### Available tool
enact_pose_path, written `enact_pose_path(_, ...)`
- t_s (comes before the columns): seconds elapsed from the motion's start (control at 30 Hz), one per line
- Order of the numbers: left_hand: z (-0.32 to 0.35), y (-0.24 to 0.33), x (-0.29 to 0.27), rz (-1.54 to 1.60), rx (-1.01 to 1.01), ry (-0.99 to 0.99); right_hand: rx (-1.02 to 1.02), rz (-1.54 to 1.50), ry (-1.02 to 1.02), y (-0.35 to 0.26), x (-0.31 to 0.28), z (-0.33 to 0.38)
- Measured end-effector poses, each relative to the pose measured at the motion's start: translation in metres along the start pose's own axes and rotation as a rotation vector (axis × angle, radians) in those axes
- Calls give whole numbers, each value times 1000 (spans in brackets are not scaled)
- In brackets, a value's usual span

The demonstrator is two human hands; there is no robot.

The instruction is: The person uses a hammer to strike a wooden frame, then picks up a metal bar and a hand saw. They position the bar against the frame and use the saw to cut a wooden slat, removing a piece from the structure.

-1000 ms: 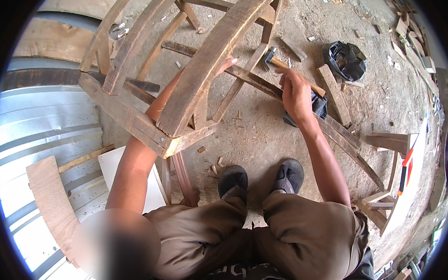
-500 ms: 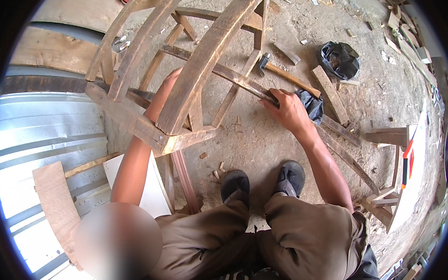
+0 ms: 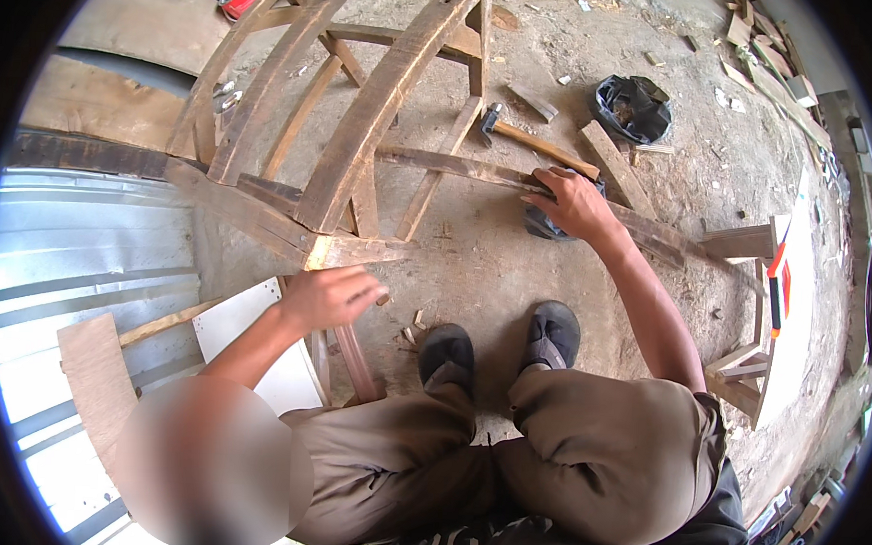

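A long narrow wooden slat (image 3: 459, 167) slants from the chair-like frame toward the right, and my right hand (image 3: 575, 205) is closed around its middle. My left hand (image 3: 334, 296) is in the air just below the near corner of the curved wooden frame (image 3: 365, 116), apart from it. Its fingers are loosely bent and a little blurred, with nothing visible in them. The frame lies at the upper left, its curved rails running away from me. Beyond the slat a hammer (image 3: 541, 145) with a wooden handle rests on the floor. A black plastic bag (image 3: 550, 224) shows below the slat.
A black bag-lined container (image 3: 633, 110) stands at the back right, near a loose board (image 3: 617, 168). A white-topped wooden piece (image 3: 785, 323) with an orange-and-black tool (image 3: 775, 289) is at the right. Corrugated metal sheet (image 3: 91, 251) covers the left. My shoes (image 3: 552, 334) are on the dirt floor.
My left hand has come out from behind the frame and back toward me. My right hand keeps its hold on the slat, whose left end has swung nearer. The view has shifted slightly.
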State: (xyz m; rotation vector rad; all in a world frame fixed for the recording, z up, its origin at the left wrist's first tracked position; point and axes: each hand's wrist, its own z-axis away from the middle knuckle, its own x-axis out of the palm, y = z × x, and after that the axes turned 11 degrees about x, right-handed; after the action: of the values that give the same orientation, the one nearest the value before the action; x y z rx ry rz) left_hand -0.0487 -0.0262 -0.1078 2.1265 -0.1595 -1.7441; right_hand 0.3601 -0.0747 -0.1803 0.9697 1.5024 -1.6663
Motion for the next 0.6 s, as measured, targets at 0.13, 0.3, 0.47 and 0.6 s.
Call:
enact_pose_path(0.13, -55, 22, 37, 30, 312, -41, -44, -43, 55, 25, -5, 16)
enact_pose_path(0.3, -121, 32, 101, -135, 442, 101, 124, -1, -42, 47, -24, 35)
enact_pose_path(0.47, -183, 0, 109, -245, 159, 140, 143, 32, 16, 70, -34, 64)
enact_pose_path(0.6, -216, -19, 123, -193, 58, -77, 147, 39, 13, 74, -33, 76)
